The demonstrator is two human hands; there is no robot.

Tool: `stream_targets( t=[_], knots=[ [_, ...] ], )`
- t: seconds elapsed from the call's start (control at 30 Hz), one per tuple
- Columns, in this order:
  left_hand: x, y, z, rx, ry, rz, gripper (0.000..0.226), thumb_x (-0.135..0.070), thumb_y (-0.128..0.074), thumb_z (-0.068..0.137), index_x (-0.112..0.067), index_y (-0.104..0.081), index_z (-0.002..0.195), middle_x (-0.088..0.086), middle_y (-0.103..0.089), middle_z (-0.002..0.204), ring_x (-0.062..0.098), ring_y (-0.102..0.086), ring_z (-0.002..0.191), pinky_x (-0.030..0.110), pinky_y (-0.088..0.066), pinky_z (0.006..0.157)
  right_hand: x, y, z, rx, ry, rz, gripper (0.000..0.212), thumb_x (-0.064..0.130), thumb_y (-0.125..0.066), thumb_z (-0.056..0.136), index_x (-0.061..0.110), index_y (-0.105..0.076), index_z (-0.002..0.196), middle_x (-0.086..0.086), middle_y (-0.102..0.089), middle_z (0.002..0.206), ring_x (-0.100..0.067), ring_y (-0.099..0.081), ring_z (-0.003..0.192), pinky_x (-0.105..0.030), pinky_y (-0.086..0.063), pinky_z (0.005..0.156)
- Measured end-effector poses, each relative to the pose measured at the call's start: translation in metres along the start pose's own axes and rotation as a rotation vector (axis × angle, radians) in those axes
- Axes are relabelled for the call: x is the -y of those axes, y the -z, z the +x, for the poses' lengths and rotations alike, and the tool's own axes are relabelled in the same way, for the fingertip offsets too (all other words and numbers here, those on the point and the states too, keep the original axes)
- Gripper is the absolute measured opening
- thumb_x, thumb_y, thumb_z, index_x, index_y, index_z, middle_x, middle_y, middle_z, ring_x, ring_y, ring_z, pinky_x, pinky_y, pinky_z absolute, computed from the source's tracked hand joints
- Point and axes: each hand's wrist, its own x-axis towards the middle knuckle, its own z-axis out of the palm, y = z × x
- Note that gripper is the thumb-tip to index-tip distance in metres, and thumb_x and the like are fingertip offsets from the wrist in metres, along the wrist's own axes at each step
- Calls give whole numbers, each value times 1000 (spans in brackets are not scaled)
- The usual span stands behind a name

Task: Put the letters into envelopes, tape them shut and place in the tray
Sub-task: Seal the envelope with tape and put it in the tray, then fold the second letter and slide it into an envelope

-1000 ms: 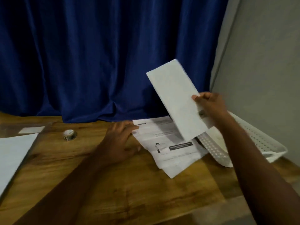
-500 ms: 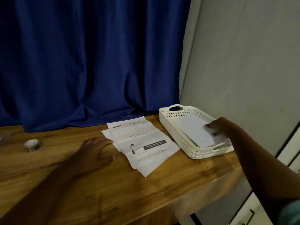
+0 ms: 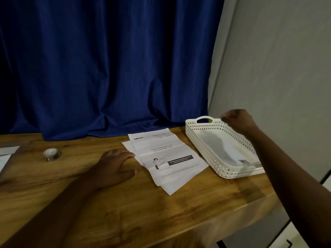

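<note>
Blue curtain (image 3: 107, 68), grey wall (image 3: 277, 59), wooden table (image 3: 143, 212)

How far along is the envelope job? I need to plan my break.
Done: one white envelope lies in the white perforated plastic tray. In hand: nothing; right hand empty above it. Left: the printed letters under the left hand, clear tape roll unused.

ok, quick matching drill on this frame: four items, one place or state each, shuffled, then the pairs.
1. envelope
2. tape roll
3. left hand
4. right hand

A. raised over the tray's far end, holding nothing
B. resting at the letters' left edge
C. lying in the tray
D. on the table, left of the left hand

Pairs: 1-C, 2-D, 3-B, 4-A
</note>
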Motion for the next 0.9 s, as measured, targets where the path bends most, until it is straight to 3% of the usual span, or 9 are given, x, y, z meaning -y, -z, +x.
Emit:
stream_targets(
  t=[0.07, 0.17, 0.23, 0.37, 0.47, 0.6, 0.8, 0.9],
  knots=[
    [-1, 0, -1, -2, 7, -10, 81, -84, -46, 77, -43, -42, 147, -12, -39, 158, 12, -31, 145, 38, -21, 120, 37, -13, -18, 62, 139, 137, 10, 22, -66, 94, 18, -75, 93, -2, -75, 89, -17, -68, 79, -28, -51, 73],
    [-5, 2, -3, -21, 14, 11, 69, -69, -59, 89, -41, -41, 149, -11, -37, 159, 12, -29, 146, 37, -21, 120, 80, -46, -49, 310, 326, 254, 10, 16, -67, 94, 14, -76, 97, 5, -76, 89, -8, -69, 80, -20, -53, 73],
    [-8, 4, -5, -31, 14, 6, 67, -65, -61, 90, -40, -41, 149, -11, -36, 159, 12, -28, 146, 34, -21, 120, 94, -75, -69, 466, 396, 280, 14, 22, -71, 92, 14, -75, 103, 8, -76, 93, -4, -69, 86, -17, -52, 80],
    [-10, 4, -6, -30, 31, 6, 70, -67, -60, 90, -40, -40, 151, -11, -35, 161, 13, -27, 147, 35, -21, 121, 87, -132, -84, 708, 453, -146, 74, 71, -71, 74, 35, -56, 137, 16, -53, 143, -7, -49, 129, -27, -38, 105],
    [-8, 4, -5, -16, 28, 21, 71, -70, -57, 89, -40, -40, 151, -11, -35, 161, 13, -27, 148, 38, -20, 123, 79, -148, -89, 856, 444, -290, 94, 80, -68, 67, 39, -41, 148, 16, -36, 157, -10, -34, 143, -27, -27, 113],
    [-6, 5, -3, -24, 21, 32, 69, -71, -57, 89, -39, -44, 148, -12, -39, 158, 12, -31, 146, 39, -23, 122, 73, -153, -97, 835, 461, -282, 89, 71, -71, 74, 36, -40, 150, 11, -31, 161, -14, -30, 147, -30, -25, 117],
    [-8, 7, -5, -144, 18, -11, 48, -72, -54, 88, -41, -63, 124, -17, -56, 129, 5, -47, 119, 37, -43, 106, 80, -163, -110, 619, 475, -346, 75, 77, -63, 75, 37, -55, 138, 10, -50, 150, -18, -47, 134, -41, -39, 110],
    [-17, 10, -9, -126, 13, -24, 60, -82, -38, 82, -42, -72, 111, -23, -61, 114, 4, -49, 111, 37, -43, 101, 87, -166, -116, 512, 477, -331, 67, 79, -60, 76, 35, -66, 125, 10, -63, 135, -16, -58, 120, -42, -47, 102]
  ],
)
